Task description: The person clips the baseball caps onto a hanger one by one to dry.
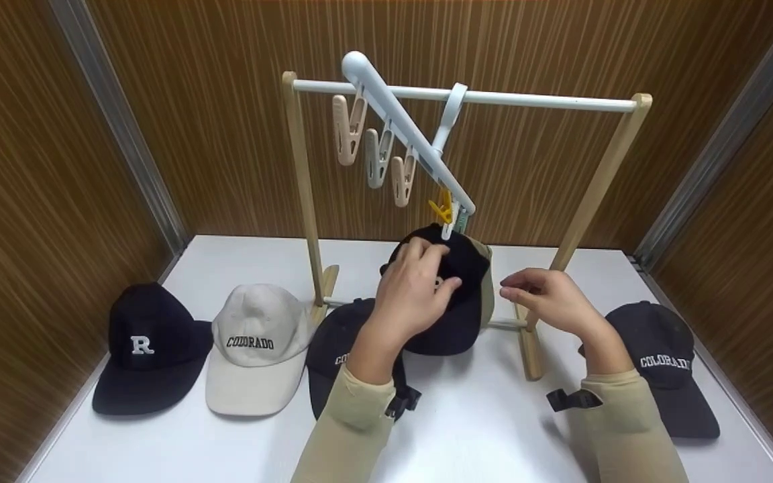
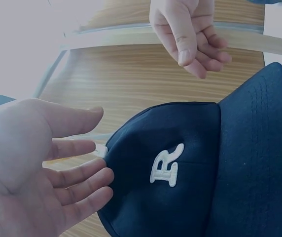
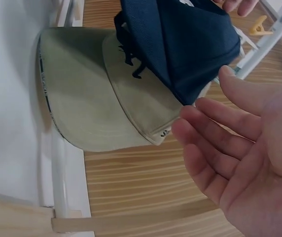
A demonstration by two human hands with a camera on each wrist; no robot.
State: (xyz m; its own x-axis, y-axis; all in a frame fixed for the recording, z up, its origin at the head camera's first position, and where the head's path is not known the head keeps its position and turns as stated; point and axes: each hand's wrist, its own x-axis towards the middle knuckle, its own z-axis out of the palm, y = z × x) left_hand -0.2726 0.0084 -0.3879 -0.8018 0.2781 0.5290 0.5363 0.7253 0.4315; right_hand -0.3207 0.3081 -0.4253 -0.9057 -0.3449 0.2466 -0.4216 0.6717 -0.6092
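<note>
A navy cap (image 1: 453,329) with a white letter R hangs by its crown from a white clothespin (image 1: 449,228) at the near end of a pale hanger (image 1: 410,131). In the left wrist view my left hand (image 2: 47,168) has its fingers extended, fingertips right at the crown of that navy cap (image 2: 180,163). My right hand (image 1: 554,298) is to the right of the cap, fingers loosely bent around nothing. Behind the navy cap hangs a tan cap (image 3: 82,89), plainest in the right wrist view, where the right fingertips (image 3: 190,116) are close to the navy crown's edge.
The hanger hooks over a white rail (image 1: 541,100) on a wooden stand. Other clothespins (image 1: 378,157) and a yellow clip (image 1: 443,206) hang from it. On the white table lie a navy R cap (image 1: 148,355), a cream cap (image 1: 259,349) and dark caps (image 1: 661,362), one partly under my left arm.
</note>
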